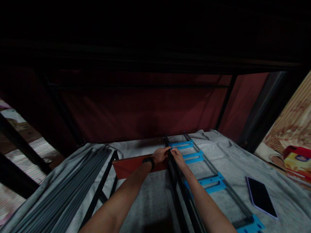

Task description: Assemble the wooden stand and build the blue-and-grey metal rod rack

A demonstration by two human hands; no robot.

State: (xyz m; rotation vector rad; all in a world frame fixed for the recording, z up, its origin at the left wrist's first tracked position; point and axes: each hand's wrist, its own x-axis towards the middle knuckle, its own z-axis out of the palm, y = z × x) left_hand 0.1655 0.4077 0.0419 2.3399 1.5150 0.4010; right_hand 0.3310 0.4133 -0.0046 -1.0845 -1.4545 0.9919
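This looks like sleeping quarters, in a home or dormitory: a rumpled grey sheet [239, 161] spreads beneath a dark overhang [155, 42], with a red panel [145, 110] behind it. Right of the sheet are patterned cloth [291, 113] and a food box [297, 163]; left of it, striped bedding [9, 204].

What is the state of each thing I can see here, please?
Left hand: at black metal bar; grip unclear.
Right hand: at same bar; grip unclear.
Black metal bar: fixed or loose, unclear.
Reddish-brown board: partly behind left hand.
Grey rods: gathered side by side.
Blue slotted brackets: spaced in a row.
Smartphone: flat, screen up, dark.
Grey cloth: wrinkled.
Printed box: open or shut, unclear.
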